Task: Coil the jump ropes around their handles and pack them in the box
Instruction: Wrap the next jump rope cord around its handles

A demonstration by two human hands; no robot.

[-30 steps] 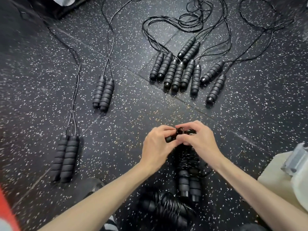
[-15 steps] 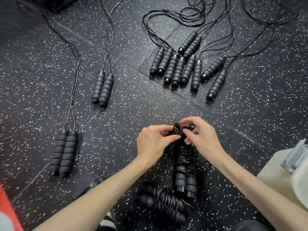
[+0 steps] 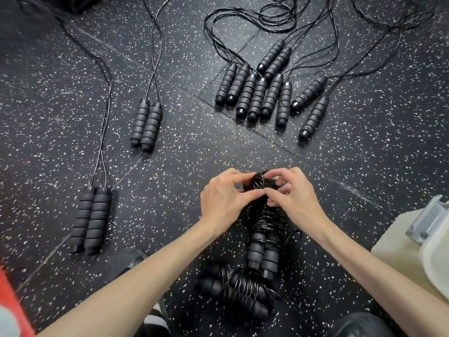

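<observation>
Left hand [image 3: 222, 199] and right hand [image 3: 292, 199] pinch, seemingly, the cord atop a coiled rope [image 3: 264, 222] on the floor [image 3: 182, 154].

head-worn view, facing steeply down, close over floor [image 3: 170, 181]

gym, speckled black rubber floor tiles [image 3: 170, 152], jump ropes [image 3: 257, 98]

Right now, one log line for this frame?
phase: coiling | left hand: pinching rope end | right hand: pinching rope end | jump rope: mostly wound | box: unseen
</observation>
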